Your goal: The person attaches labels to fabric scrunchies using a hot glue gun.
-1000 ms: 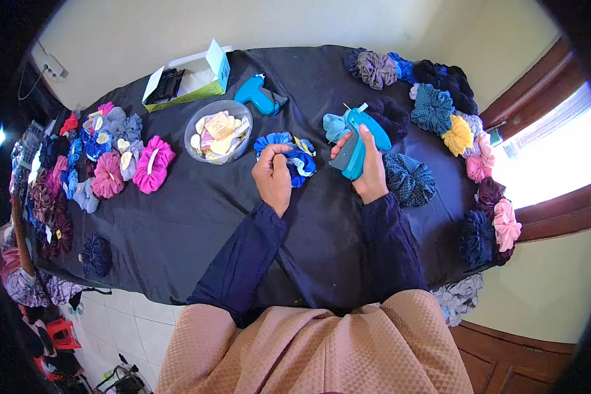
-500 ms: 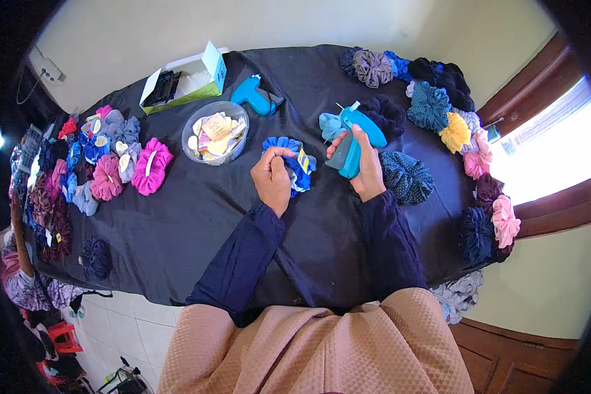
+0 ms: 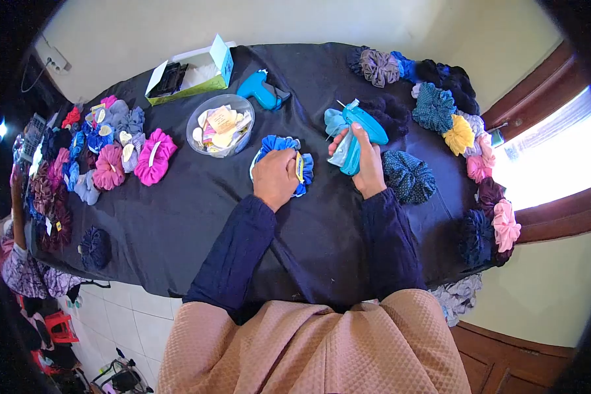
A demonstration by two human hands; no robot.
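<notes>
I see the blue scrunchie (image 3: pixel 279 142) on the black cloth (image 3: pixel 197 243), a yellow tag (image 3: pixel 300 167) at its right side. The left hand (image 3: pixel 276 176) is closed on it, fingertips hidden from me. The right hand (image 3: pixel 370 167) wraps the teal gun (image 3: pixel 366 131), its needle pointing up, just beside it. Beyond, I have the tag bowl (image 3: pixel 192 131), a second gun (image 3: pixel 259 90) and an open box (image 3: pixel 218 83); more scrunchies (image 3: pixel 408 177) line both sides
</notes>
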